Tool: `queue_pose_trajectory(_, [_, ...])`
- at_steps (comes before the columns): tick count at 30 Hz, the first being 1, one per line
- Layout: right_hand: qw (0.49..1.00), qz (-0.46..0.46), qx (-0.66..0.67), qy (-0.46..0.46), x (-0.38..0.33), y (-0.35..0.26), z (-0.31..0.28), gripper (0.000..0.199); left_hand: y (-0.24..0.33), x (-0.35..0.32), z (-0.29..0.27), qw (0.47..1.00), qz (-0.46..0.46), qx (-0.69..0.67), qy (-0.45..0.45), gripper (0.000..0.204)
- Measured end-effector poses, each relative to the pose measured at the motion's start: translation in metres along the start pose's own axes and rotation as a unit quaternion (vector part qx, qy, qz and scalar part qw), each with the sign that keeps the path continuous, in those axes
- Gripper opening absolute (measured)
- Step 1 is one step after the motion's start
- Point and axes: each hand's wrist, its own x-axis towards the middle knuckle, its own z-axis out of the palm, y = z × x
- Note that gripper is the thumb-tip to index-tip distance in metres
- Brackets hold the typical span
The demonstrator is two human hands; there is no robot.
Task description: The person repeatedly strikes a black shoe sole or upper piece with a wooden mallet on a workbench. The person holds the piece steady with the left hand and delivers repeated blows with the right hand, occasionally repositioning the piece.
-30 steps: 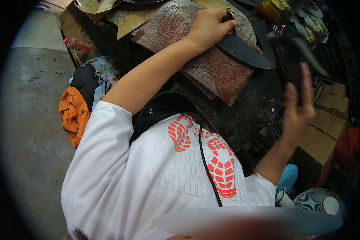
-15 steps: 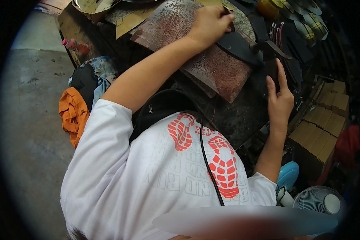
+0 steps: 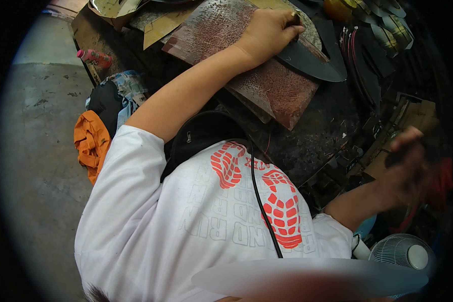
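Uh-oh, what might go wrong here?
The dark curved sheet might slide on the reddish, pitted board, since only the left hand holds it, near one end. The right hand, blurred near the cardboard boxes, might bump them. The pink bottle, near the table's edge, might get knocked off.

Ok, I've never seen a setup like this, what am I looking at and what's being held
There's no machine here, just a person working bare-handed, seen from above by a wide camera worn on the head, which bends straight edges. The left hand grips one end of a flat, dark, curved piece over a pitted reddish-brown slab on a dark workbench. A pink bottle lies near the bench's left edge. The right hand is out to the side, too blurred to tell whether it holds anything.
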Motion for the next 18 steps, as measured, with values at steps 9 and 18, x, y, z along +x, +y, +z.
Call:
queue_pose_trajectory(9, [0.961,0.124,-0.219,0.113,-0.046,0.098,0.057,0.056,0.012,-0.003,0.003,0.992,0.082,0.09,0.019,0.014])
queue_pose_trajectory(18, [0.96,0.123,-0.233,0.096,-0.057,0.102,0.062,0.052,-0.001,-0.004,0.003,0.981,-0.135,-0.139,0.006,0.02])
